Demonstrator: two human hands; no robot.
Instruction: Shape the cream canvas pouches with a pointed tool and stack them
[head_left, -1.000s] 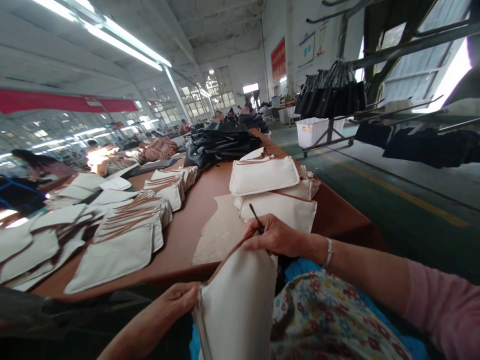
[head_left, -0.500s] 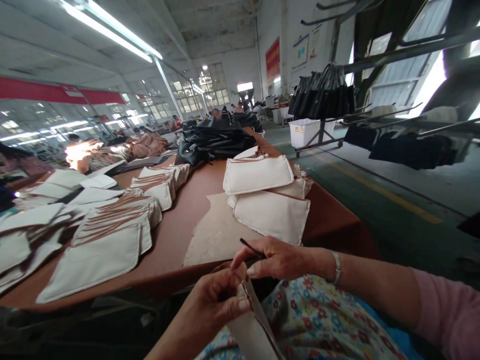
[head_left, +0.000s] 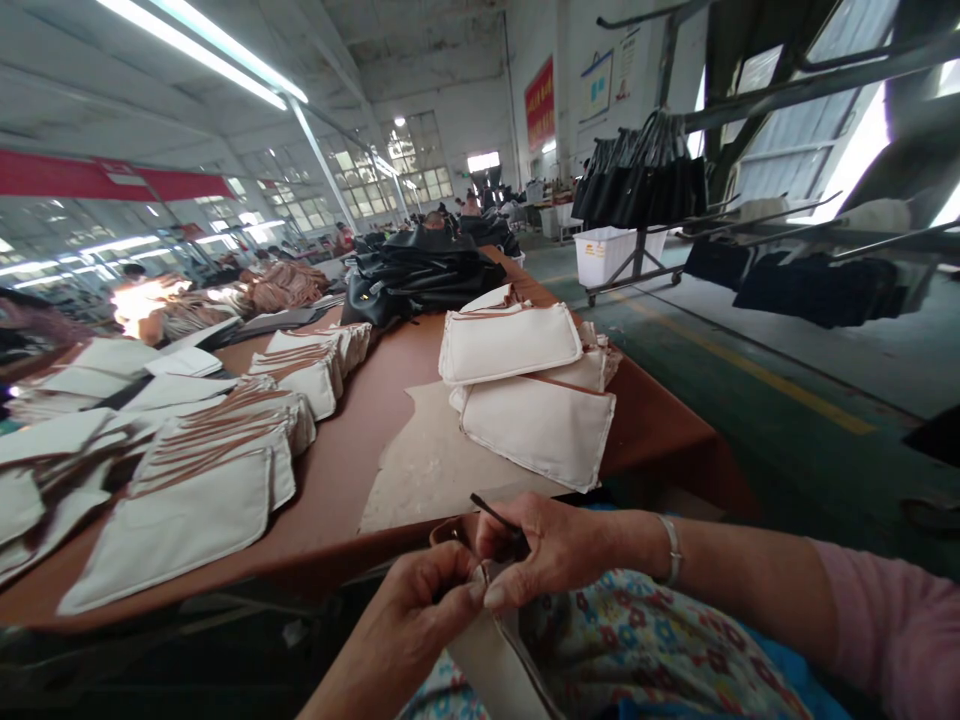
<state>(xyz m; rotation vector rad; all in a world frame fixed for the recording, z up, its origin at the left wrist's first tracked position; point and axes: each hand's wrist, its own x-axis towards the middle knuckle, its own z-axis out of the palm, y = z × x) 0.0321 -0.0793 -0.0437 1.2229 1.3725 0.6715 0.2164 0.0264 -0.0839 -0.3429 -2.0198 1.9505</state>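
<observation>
Brings left hand [head_left: 411, 603] and right hand [head_left: 551, 548] closer together than earlier, bottom centre; pinches pouch [head_left: 489, 662] with left, grasps dark tool [head_left: 492, 512] in right; risks nicks from tool slip.

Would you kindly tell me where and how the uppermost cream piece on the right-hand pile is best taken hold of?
I would take the uppermost cream piece by its near edge, coming from the person's side: nothing covers that edge, which overlaps the lower cream piece, while other pieces lie just beyond its far side.
</observation>
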